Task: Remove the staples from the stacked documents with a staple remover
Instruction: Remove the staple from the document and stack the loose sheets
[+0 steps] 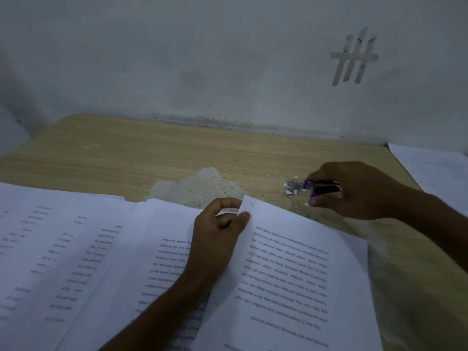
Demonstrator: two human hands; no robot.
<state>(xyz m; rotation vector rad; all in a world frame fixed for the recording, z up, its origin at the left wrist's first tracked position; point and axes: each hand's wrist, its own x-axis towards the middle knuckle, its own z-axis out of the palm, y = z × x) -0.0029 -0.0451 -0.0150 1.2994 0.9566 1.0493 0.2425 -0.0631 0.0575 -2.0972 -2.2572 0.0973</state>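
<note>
Your left hand (217, 231) pinches the far corner of the top document (291, 269) between thumb and forefinger, with the other fingers curled underneath. That corner is lifted a little, and a staple (251, 204) shows in it as a short dark line just beside your thumb tip. Your right hand (354, 191) is well to the right of it, fingers curled round the staple remover (323, 188) — a black and purple tool whose tip points left at a small heap of scraps (292, 188) lying on the wooden table (177, 153). Between the heap and the lifted corner lies bare tabletop. A pale worn patch (200, 186) sits just beyond your left hand. More printed documents (63, 249) spread out to the left, partly under your left forearm — another sheet (435, 168) lies at the far right edge. Strips of tape (354, 57) cross on the wall behind.
</note>
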